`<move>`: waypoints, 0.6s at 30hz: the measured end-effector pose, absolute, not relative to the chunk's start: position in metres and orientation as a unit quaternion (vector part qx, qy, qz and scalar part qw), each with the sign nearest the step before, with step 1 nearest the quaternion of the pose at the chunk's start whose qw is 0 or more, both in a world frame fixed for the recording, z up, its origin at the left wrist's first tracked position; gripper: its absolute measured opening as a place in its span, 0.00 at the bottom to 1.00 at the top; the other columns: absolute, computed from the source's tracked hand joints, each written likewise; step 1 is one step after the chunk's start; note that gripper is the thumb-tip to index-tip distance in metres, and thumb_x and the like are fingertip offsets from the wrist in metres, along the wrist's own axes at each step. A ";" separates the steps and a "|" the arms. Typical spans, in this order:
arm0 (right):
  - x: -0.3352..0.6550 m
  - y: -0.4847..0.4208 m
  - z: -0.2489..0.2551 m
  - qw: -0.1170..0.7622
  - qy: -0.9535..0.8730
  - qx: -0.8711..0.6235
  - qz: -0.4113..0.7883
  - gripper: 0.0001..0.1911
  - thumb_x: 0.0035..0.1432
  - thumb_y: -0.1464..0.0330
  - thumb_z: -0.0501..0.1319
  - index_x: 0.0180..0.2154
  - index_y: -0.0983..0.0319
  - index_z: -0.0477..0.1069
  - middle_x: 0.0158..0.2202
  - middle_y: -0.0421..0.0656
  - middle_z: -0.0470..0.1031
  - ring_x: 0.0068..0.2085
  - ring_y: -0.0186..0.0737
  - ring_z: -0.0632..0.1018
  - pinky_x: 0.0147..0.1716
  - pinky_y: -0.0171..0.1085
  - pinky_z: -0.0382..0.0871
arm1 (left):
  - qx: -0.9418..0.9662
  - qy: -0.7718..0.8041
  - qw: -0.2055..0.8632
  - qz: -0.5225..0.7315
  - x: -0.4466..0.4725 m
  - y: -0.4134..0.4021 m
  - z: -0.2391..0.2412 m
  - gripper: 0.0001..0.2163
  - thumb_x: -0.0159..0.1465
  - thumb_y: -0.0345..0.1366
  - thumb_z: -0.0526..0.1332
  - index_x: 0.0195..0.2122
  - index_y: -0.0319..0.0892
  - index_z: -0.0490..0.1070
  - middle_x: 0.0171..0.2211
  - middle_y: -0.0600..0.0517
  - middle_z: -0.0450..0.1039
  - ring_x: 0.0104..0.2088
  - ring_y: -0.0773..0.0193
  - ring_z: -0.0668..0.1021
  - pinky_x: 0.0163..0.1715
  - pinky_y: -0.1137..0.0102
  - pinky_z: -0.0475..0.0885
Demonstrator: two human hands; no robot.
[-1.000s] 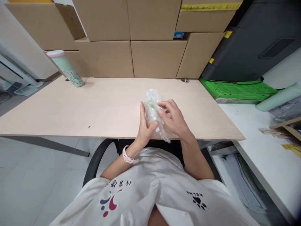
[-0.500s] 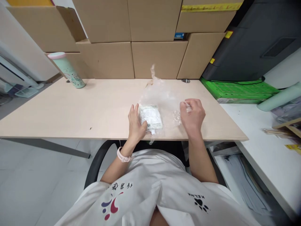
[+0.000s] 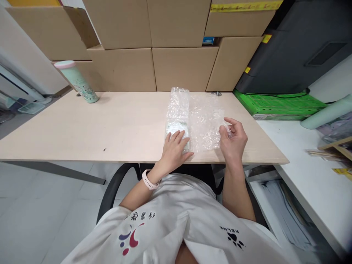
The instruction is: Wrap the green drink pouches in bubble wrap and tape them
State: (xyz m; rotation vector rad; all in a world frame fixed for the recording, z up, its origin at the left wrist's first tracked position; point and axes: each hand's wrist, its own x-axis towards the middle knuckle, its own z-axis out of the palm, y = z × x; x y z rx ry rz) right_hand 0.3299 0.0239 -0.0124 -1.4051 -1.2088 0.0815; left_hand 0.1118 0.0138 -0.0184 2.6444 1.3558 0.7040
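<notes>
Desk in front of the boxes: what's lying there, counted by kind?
bottle: 1
bubble wrap: 1, edge pinched by the right hand
packet: 1, under the left hand
Total: 3

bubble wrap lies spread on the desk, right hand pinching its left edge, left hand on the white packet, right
No: the head view shows the right hand pinching the right edge of the bubble wrap, not the left. The left hand does rest on the white packet.
</notes>
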 end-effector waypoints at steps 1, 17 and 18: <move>0.330 0.023 -0.012 0.600 -0.524 -0.603 0.036 0.18 0.61 0.60 0.59 0.49 0.61 0.75 0.31 0.39 0.70 0.30 0.38 0.70 0.31 0.37 0.66 | 0.861 0.447 0.041 0.238 0.111 0.016 -0.019 0.20 0.63 0.42 0.67 0.54 0.42 0.71 0.64 0.38 0.66 0.66 0.42 0.66 0.66 0.44 0.58; 0.352 0.029 -0.010 0.603 -0.487 -0.632 -0.001 0.14 0.59 0.63 0.60 0.41 0.63 0.79 0.34 0.44 0.80 0.29 0.37 0.72 0.32 0.37 0.66 | 0.457 0.486 0.246 0.703 0.047 0.025 -0.018 0.15 0.57 0.36 0.68 0.44 0.44 0.70 0.51 0.47 0.75 0.50 0.60 0.78 0.51 0.64 0.73; 0.355 0.029 -0.010 0.604 -0.480 -0.636 -0.008 0.14 0.58 0.64 0.60 0.40 0.63 0.79 0.33 0.44 0.79 0.29 0.37 0.72 0.32 0.38 0.66 | 0.458 0.499 0.202 0.707 0.042 0.023 -0.017 0.17 0.57 0.34 0.67 0.48 0.45 0.69 0.54 0.47 0.73 0.54 0.60 0.77 0.55 0.63 0.71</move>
